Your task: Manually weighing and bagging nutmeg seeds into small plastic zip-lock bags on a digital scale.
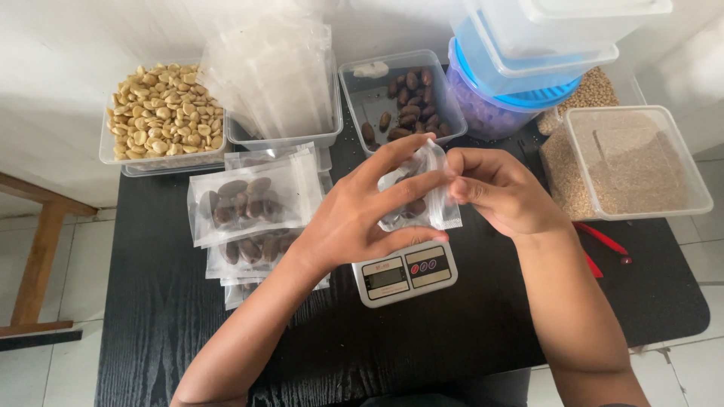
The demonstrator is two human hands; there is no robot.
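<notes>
Seen from the head camera: left hand (354, 218) raised above the scale (405, 273), fingers spread and curled round a small clear pouch (426, 197), thumb below, fingertips pressed along its upper edge. Right hand (498, 190) closed in a pinch on the pouch's top right corner, knuckles bent, wrist angled in from the lower right. Pouch held upright between both hands, just above the scale and not resting on it, dark dates visible inside. Both forearms reaching in from the bottom edge, bare.

To the left, a stack of filled pouches (249, 200) lying flat and overlapping, each holding dates. Behind them, a tub of empty pouches (279, 83) standing on end. Far left, a clear tub of pale nuts (162, 113). Directly behind the hands, an open tub of dates (403, 98), partly hidden by the left fingertips. Upper right, a stack of lidded containers (528, 60) in clear and blue. Right, a lidded tub of grain (633, 162), touching the right wrist's side of the table edge only in appearance; contact unclear. Red handles (599, 241) peeking out past the right forearm, mostly hidden.

All set on a black wood-grain table (166, 316). White tiled floor (68, 264) below, wooden leg (38, 256) at far left.
</notes>
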